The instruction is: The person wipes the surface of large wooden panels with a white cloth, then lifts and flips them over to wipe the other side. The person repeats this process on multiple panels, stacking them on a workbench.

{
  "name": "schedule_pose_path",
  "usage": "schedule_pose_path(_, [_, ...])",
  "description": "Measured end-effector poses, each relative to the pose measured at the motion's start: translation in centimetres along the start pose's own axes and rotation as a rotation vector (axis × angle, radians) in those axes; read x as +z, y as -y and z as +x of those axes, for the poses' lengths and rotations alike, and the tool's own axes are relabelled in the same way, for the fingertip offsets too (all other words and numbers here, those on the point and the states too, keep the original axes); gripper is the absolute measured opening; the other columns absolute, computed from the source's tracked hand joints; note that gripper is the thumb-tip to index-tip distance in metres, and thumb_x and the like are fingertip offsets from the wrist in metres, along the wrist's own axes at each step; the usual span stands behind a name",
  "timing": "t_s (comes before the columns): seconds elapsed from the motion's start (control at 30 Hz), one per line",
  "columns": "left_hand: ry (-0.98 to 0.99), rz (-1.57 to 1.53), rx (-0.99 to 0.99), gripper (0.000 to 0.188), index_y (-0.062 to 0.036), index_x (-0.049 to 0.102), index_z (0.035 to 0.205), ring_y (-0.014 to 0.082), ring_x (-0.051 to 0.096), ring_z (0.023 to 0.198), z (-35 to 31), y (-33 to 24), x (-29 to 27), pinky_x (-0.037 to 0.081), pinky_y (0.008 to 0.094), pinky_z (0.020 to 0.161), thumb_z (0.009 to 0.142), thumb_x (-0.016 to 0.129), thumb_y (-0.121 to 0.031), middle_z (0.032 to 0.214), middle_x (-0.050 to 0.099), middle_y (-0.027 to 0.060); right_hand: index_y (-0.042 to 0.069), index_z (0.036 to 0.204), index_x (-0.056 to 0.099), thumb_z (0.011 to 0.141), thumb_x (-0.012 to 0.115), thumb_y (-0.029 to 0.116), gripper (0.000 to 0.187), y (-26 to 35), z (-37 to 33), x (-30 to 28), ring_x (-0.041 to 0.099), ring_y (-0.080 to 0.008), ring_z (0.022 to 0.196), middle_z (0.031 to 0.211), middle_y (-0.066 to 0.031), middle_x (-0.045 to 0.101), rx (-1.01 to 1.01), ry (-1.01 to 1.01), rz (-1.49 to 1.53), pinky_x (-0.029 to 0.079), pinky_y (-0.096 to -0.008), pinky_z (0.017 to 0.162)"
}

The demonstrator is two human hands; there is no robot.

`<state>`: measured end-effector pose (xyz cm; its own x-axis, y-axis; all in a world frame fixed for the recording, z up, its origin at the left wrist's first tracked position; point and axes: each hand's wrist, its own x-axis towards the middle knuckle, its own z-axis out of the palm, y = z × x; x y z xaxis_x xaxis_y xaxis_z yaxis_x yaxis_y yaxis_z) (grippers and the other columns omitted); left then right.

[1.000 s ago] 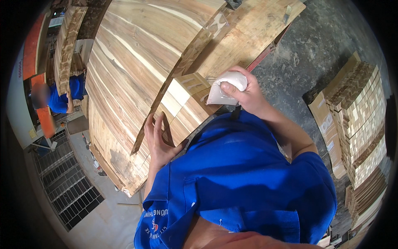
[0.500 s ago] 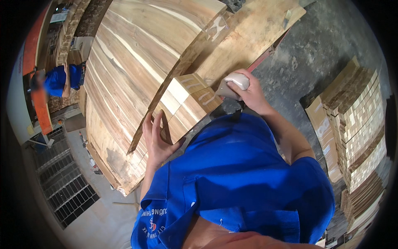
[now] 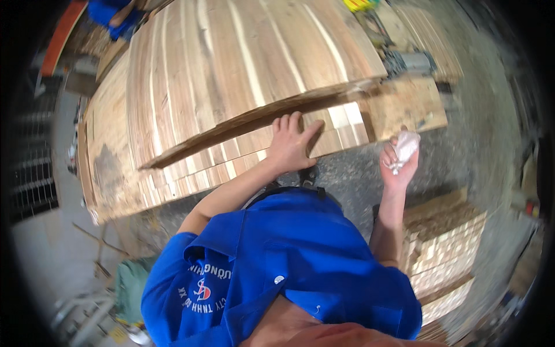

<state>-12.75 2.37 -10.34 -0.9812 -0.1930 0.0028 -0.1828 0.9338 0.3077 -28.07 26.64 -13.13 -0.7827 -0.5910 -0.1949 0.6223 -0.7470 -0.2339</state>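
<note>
My left hand point(image 3: 291, 146) lies over a row of short wooden strips point(image 3: 231, 151) along the near edge of the bench. Its fingers are spread, the fingertips against the far side of the strips and the thumb toward their right end. Off the bench's right front edge, my right hand point(image 3: 400, 173) is wrapped round a whitish, soft-looking squeeze bottle point(image 3: 408, 144). Motion blurs the bottle, so its nozzle cannot be made out. Behind the strips lies a large striped wooden panel point(image 3: 237, 58), with a dark gap between them.
The wooden bench top point(image 3: 404, 101) extends right of the strips. A grey power tool point(image 3: 410, 63) sits at the far right. Stacked wood pieces point(image 3: 442, 248) stand on the floor at my right. A co-worker in blue point(image 3: 110, 11) is at the far left.
The whole view has turned. My right hand has drawn the bottle away from the strips' right end, out to the right. My left hand stays on the strips, fingers still spread.
</note>
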Motion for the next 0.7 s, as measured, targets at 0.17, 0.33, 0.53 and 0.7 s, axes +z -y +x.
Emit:
schedule_pose_path(0.17, [0.007,-0.049,0.000,0.096,-0.0236,0.036,0.142,0.0458,0.029,0.130,-1.4,0.2,0.6,0.020,0.0614,0.108,0.059,0.081,-0.039,0.139,0.032,0.0266,0.009,0.136,0.044,0.101,0.035,0.040,0.047,-0.9,1.3,0.9,0.042,-0.0155,0.056,0.094,-0.0167,0.053,0.120,0.144,-0.070,0.034,-0.0268,0.047])
schedule_pose_path(0.33, [0.090,-0.002,0.056,0.105,-0.0298,0.027,0.148,0.0423,0.019,0.139,-9.2,6.2,-2.5,0.015,0.0652,0.109,0.059,0.082,-0.043,0.152,0.021,0.0187,0.009,0.134,0.045,0.101,0.035,0.041,0.047,-5.5,3.8,3.8,0.042,-0.0154,0.055,0.095,-0.0167,0.053,0.257,0.205,-0.187,0.034,-0.0251,0.044])
schedule_pose_path(0.53, [0.251,0.221,-0.190,0.125,-0.0296,0.019,0.150,0.0438,0.013,0.142,-22.5,17.0,-8.1,0.014,0.0635,0.113,0.048,0.089,-0.042,0.155,0.013,0.0224,0.008,0.131,0.046,0.101,0.035,0.043,0.047,-16.3,5.9,11.2,0.040,-0.0147,0.050,0.090,-0.0165,0.054,0.522,0.352,-0.311,0.029,-0.0226,0.038])
schedule_pose_path(0.7, [0.072,0.127,-0.181,0.109,-0.0251,0.029,0.148,0.0447,0.032,0.133,-26.6,21.8,-7.1,0.016,0.0628,0.112,0.053,0.083,-0.040,0.141,0.033,0.0283,0.010,0.132,0.045,0.101,0.033,0.045,0.049,-30.3,5.9,17.8,0.045,-0.0188,0.049,0.087,-0.0189,0.056,0.731,0.407,-0.424,0.032,-0.0261,0.038])
